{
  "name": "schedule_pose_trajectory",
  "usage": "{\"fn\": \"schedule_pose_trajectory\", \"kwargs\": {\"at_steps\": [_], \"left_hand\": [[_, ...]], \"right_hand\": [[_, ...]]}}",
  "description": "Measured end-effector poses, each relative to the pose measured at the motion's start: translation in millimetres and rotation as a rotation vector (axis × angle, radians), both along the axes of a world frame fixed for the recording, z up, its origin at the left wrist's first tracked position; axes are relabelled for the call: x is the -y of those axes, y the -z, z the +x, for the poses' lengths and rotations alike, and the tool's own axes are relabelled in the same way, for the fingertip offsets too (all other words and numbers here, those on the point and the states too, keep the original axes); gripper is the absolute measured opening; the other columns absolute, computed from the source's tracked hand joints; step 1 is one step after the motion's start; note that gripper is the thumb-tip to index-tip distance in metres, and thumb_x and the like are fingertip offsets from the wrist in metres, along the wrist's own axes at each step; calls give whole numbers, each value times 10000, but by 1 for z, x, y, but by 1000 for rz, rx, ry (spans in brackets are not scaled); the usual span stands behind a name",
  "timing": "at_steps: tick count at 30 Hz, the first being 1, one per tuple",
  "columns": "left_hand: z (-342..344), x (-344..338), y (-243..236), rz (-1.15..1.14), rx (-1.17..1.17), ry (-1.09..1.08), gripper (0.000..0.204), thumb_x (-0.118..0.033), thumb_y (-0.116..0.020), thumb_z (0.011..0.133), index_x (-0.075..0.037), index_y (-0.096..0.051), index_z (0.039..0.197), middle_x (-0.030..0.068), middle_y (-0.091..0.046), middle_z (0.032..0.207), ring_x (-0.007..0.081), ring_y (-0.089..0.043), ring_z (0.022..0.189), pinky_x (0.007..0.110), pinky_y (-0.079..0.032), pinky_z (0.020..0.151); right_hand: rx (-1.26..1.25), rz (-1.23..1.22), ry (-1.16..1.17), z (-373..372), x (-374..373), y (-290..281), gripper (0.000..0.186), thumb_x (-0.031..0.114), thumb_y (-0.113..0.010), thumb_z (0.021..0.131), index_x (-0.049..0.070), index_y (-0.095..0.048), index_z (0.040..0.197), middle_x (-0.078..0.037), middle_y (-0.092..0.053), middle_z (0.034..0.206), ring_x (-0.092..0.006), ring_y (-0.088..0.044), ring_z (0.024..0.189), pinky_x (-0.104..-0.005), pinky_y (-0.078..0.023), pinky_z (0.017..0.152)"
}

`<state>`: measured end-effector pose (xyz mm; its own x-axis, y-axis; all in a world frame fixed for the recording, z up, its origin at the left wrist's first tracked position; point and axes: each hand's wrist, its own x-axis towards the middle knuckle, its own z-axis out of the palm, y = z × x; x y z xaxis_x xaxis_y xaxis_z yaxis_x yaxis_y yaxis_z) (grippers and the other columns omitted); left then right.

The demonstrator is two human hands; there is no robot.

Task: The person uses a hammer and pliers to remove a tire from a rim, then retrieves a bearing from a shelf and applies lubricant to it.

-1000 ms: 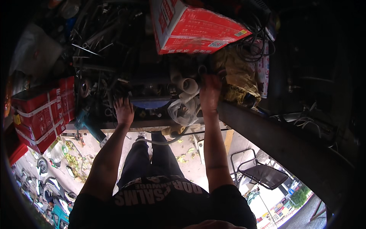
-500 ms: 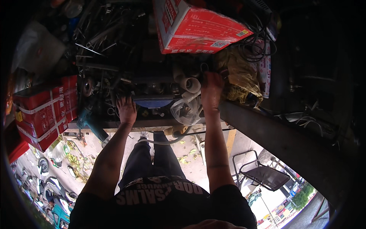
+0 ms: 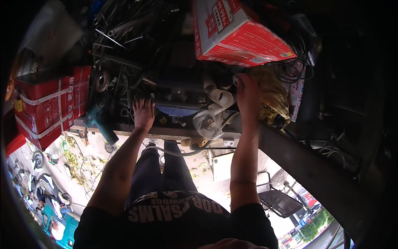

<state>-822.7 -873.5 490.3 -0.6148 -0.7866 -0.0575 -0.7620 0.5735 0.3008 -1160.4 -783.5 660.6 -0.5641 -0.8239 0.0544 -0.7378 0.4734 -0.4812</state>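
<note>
Landmark: the white pipe fittings, a cluster of short tubes sitting mid-bench; all places below are reckoned from it.
Left hand: the left hand is lying palm-down well to the left of the fittings, fingers spread flat on the dark clutter, gripping nothing that I can see.
Right hand: the right hand is pressing in just right of the fittings, fingers curling toward them and touching the nearest tube; whether they are closing around one I cannot tell, since the fingertips are hidden in shadow.
Above the fittings: a red and white carton is overhanging them, tilted.
Right of the fittings: a crumpled yellow bag is touching the right wrist.
Below the fittings: a clear plastic bag is sagging at the bench edge.
Far left: a teal power drill and red strapped boxes are sitting well apart.
Step in hand: judging by posture, reaching and rummaging, left hand bracing.
Next move: likely needs a firm pinch on one tube, clear of the carton overhead.
</note>
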Motion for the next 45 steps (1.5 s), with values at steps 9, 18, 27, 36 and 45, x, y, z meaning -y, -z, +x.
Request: {"fn": "schedule_pose_trajectory", "kwargs": {"at_steps": [9,18,27,36,45], "left_hand": [[0,0,3,8,-43,-9,398,-187,-543,892,-43,-485,1259,173,-444,1253,395,-419,1173,516,-291,1079],[-1,0,0,6,-40,-26,324,-249,-523,933,-49,-530,1188,147,-471,1220,360,-437,1172,512,-302,1070],[-4,1,3,-27,-29,-1,312,-259,-510,946,-53,-536,1180,140,-484,1204,355,-454,1148,505,-319,1054],[-4,1,7,-62,-15,-3,322,-273,-505,956,-67,-532,1201,130,-478,1218,345,-447,1156,496,-327,1045],[0,1,6,-22,-60,-3,392,-169,-545,872,-65,-493,1246,167,-451,1240,379,-427,1170,507,-308,1067]], "right_hand": [[-142,653,-215,-13,46,17,308,62,-558,818,136,-679,1091,-143,-633,1128,-332,-643,979,-457,-517,820],[-217,678,-252,-5,43,26,357,79,-592,798,181,-662,1134,-128,-625,1149,-314,-655,971,-482,-499,799],[269,478,-380,-8,47,11,308,218,-791,732,9,-695,936,-166,-682,857,-281,-671,775,-370,-512,709],[255,275,-355,-2,72,10,195,190,-704,791,21,-713,886,-185,-668,820,-339,-658,809,-406,-505,744],[223,220,-310,-4,56,7,192,181,-690,830,19,-702,932,-143,-662,739,-254,-656,699,-364,-499,664]]}}
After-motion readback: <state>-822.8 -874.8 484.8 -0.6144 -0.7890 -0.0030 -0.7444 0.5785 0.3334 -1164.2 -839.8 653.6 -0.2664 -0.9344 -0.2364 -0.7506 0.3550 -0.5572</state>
